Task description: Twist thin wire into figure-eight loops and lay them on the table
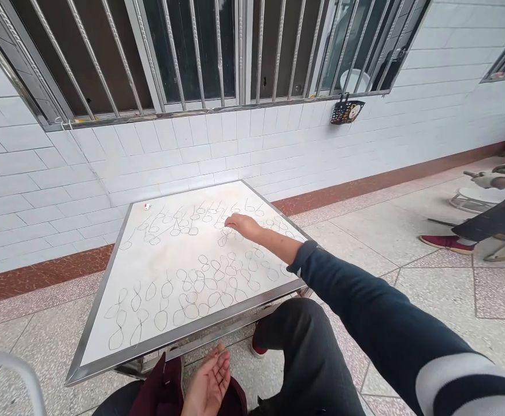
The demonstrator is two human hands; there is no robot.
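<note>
Thin dark wire loops point(198, 280) lie in rows across a white-topped table point(148, 271), many of them crossed or twisted like figure eights. My right hand point(241, 224) reaches over the far half of the tabletop. Its thumb and fingertips are pinched together low over the loops there; whatever is between them is too small to make out. My left hand point(209, 381) rests palm up near my lap, below the table's front edge. Its fingers are loosely bent and slightly apart, and the palm holds nothing visible.
A metal rim point(183, 332) borders the tabletop. Near its far left corner sits a small white and red scrap point(147, 206). Behind is a tiled wall with a barred window and a hanging black basket point(346, 111). At right, another person's gloved hands point(486, 180) show beside a stool.
</note>
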